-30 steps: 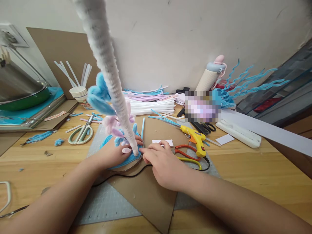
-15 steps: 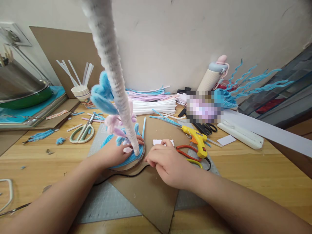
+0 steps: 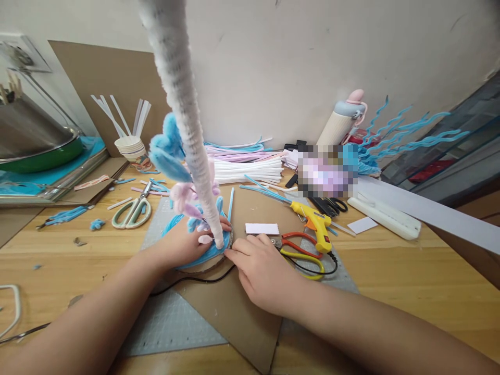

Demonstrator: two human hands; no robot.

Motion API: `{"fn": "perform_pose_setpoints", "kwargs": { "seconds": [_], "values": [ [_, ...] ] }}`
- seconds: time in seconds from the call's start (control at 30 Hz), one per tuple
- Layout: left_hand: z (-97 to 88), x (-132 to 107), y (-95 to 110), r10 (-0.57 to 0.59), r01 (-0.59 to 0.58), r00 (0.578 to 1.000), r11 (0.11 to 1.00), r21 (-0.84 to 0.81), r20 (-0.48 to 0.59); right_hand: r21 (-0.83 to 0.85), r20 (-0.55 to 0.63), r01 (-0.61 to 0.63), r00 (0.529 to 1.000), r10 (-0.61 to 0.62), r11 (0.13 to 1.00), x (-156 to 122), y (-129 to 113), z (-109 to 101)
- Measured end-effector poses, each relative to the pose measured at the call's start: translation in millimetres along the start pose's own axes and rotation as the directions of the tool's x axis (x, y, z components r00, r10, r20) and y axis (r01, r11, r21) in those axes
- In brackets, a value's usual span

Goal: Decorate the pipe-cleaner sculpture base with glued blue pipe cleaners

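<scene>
Blue round base point(image 3: 209, 257) with white fuzzy stem point(image 3: 197, 151), both my hands at it.
Base on cardboard point(image 3: 248, 312), stem upright. My left hand point(image 3: 184, 244) lies over base, fingers partly hidden, can't tell how closed; my right hand point(image 3: 260, 268) loosely curled, fingertips at base's right edge, pinch unclear. Yellow glue gun point(image 3: 321, 229) beyond, right.

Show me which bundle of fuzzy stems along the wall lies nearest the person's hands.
The white bundle: it lies in front of the lilac-and-blue pile, on the side towards the left hand and right hand.
</scene>
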State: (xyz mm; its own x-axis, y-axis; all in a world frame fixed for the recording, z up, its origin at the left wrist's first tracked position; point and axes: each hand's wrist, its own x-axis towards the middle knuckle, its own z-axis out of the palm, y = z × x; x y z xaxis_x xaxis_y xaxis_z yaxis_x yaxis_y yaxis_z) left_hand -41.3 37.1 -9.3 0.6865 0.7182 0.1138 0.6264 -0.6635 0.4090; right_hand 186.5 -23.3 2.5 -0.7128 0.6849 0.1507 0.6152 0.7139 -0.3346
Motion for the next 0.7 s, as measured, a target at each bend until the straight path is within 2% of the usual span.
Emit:
{"fn": "perform_pose_setpoints", "kwargs": {
  "seconds": [0.17,0.47,0.7],
  "values": [
    [2.3,-0.2,-3.0,0.011,-0.011,1.0,1.0,-0.009,-0.01,0.015,-0.013,0.028,1.0,-0.028,0.999,-0.1,1.1,-0.8],
    [-1.7,1.5,3.7,-0.007,0.007,1.0,1.0,-0.013,0.001,-0.101,0.017,0.043,0.999,-0.041,0.994,1.0,-3.3,3.0],
    [-0.9,0.9,2.9,0.01,-0.01,1.0,1.0,-0.009,-0.008,-0.016,0.043,-0.02,0.999,0.021,1.0,2.0,-9.9,3.6]
  ]
}}
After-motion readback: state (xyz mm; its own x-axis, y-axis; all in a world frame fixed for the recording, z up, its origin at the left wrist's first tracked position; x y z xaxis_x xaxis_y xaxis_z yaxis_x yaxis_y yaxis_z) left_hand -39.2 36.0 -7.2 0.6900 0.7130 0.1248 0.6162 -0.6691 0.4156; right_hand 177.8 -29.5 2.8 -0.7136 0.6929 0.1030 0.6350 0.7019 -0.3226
